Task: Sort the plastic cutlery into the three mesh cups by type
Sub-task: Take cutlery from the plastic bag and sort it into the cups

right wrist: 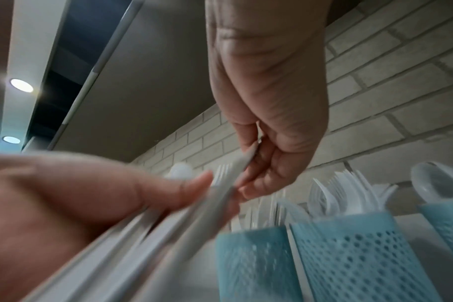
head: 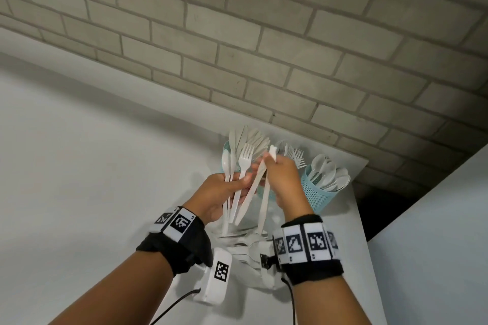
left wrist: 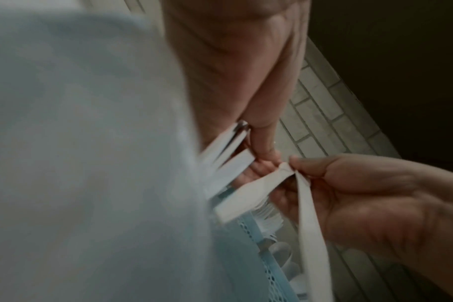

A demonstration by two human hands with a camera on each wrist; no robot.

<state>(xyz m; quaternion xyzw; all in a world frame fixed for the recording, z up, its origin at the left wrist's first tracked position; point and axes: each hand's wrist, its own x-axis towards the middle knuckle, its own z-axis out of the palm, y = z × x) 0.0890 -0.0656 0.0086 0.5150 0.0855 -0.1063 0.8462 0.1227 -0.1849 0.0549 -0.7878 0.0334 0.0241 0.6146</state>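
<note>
We see white plastic cutlery point(head: 239, 182) against a white tabletop point(head: 79, 166). The mesh cups point(head: 318, 192) are pale blue-green, pierced with a regular pattern of small holes. Behind stands a wall point(head: 264, 34) of grey-beige bricks with darker joints. Black wristbands point(head: 311, 258) carry white tiles printed with black square codes. A white device point(head: 216, 280) bears one too; its cable looks black, we think.

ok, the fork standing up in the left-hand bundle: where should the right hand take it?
Probably at the neck just under the tines of the fork, coming from above. It stands head-up, clear above the left hand, while its handle is buried in that grip. The right hand already pinches another piece.
</note>
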